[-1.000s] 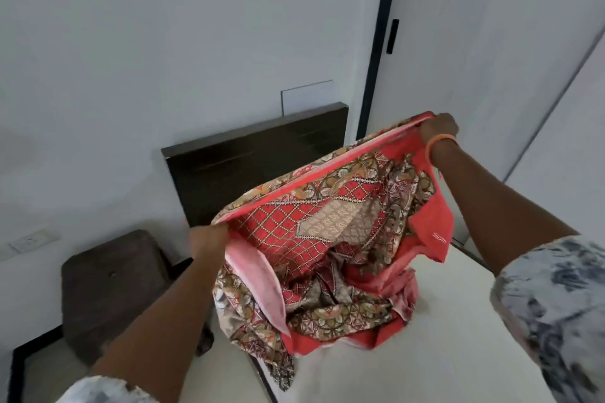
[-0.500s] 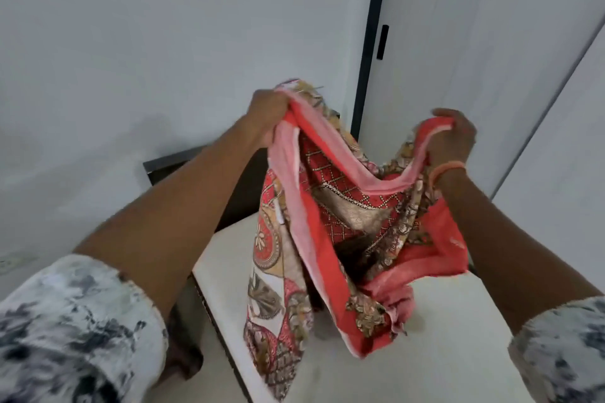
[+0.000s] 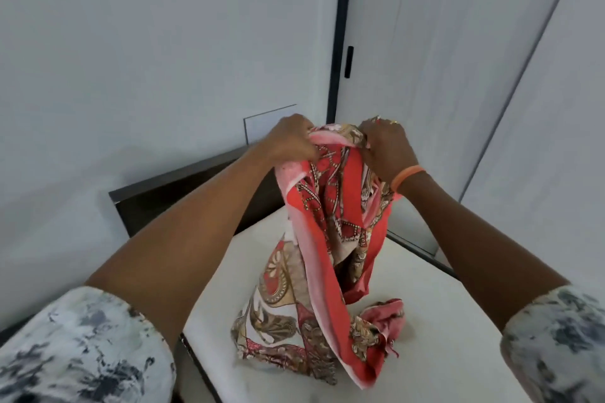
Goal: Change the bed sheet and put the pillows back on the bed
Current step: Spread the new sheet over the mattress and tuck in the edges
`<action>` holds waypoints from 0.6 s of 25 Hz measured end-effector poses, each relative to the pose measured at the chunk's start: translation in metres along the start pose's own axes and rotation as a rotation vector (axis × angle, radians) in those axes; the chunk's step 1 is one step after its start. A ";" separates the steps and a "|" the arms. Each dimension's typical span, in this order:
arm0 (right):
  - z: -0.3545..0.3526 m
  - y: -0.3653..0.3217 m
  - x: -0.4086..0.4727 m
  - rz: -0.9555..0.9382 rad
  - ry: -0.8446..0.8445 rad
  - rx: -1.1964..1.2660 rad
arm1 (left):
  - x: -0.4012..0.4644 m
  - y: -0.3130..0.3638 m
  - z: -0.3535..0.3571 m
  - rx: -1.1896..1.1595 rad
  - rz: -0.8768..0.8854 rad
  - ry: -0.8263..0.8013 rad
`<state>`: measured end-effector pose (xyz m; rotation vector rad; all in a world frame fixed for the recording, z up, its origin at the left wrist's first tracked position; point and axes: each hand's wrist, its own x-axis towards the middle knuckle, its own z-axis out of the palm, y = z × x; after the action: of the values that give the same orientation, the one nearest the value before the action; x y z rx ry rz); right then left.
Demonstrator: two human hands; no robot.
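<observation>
**Two hands bunch the red sheet above the bare mattress**

Both patterned sleeves (image 3: 82, 347) sit nearest the camera, forearms reaching forward and up. Below the fingers, the bed sheet's (image 3: 327, 239) loose end pools on the white mattress (image 3: 442, 321), a crumpled red corner lying just beside the main drape. Up it climbs, a hanging column of red, pink and tan print, straight into the grip. Left hand (image 3: 291, 141) clenches the pink edge, fingers curled round the cloth, the fabric spilling out under its knuckles. Right hand (image 3: 388, 149), orange band (image 3: 407, 177) at the wrist, grasps the gathered top from the other side, fingers folded over the bunch. The two hands sit close, the sheet's top pinched between them. Beyond the fingers stands the dark headboard (image 3: 183, 199), then the pale wall (image 3: 147, 59) and a white door (image 3: 442, 59) with a black handle (image 3: 349, 61).
</observation>
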<state>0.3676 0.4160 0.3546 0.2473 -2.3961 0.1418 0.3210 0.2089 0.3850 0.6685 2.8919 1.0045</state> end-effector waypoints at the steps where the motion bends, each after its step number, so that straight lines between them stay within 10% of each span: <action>1: -0.008 -0.003 0.007 0.086 -0.001 -0.100 | -0.003 -0.016 0.009 0.130 -0.037 0.147; 5: -0.046 -0.037 0.036 0.148 0.062 -0.349 | -0.024 -0.061 0.052 -0.067 -0.300 0.398; 12: -0.134 -0.051 0.007 0.614 0.355 -0.245 | -0.060 -0.080 0.097 -0.564 -0.336 0.151; 15: -0.164 -0.052 -0.031 0.754 0.412 -0.261 | -0.072 -0.043 0.099 -1.073 -0.491 -0.236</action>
<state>0.5081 0.3975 0.4570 -0.7455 -1.9530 0.1966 0.3836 0.2083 0.2720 -0.0093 1.7308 1.8839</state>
